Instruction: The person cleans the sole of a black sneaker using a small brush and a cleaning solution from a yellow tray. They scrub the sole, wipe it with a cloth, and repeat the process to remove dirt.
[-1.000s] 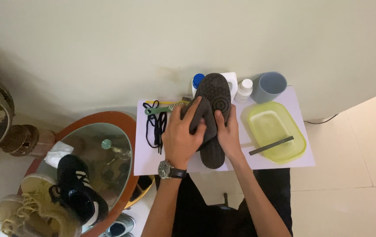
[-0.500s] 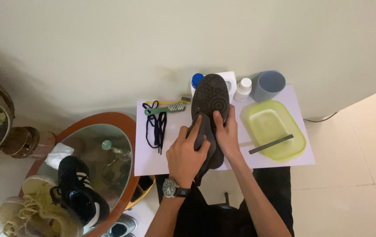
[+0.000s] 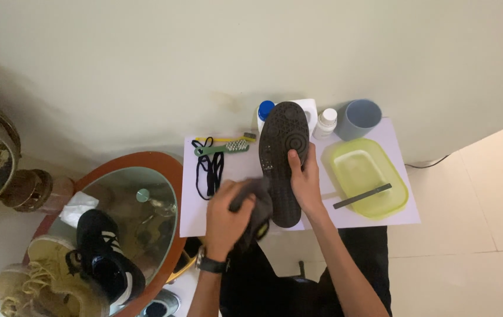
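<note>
A dark shoe (image 3: 283,147) is held sole-up over a small white table (image 3: 401,214). My right hand (image 3: 306,183) grips it from the right side, thumb on the sole. My left hand (image 3: 228,210), with a watch on the wrist, holds a dark cloth (image 3: 258,210) bunched at the heel end of the sole, on its left edge. The shoe's upper is hidden beneath the sole.
Black laces (image 3: 210,171) and a green brush (image 3: 223,148) lie left of the shoe. A yellow-green tray (image 3: 369,176) with a dark strip (image 3: 362,196), a white bottle (image 3: 325,123) and a blue cup (image 3: 361,118) stand right. A glass side table (image 3: 166,170) carries a black shoe (image 3: 106,253) at lower left.
My left hand with the cloth has slid from the middle of the sole down toward its heel end and left edge. The right hand keeps the shoe in place.
</note>
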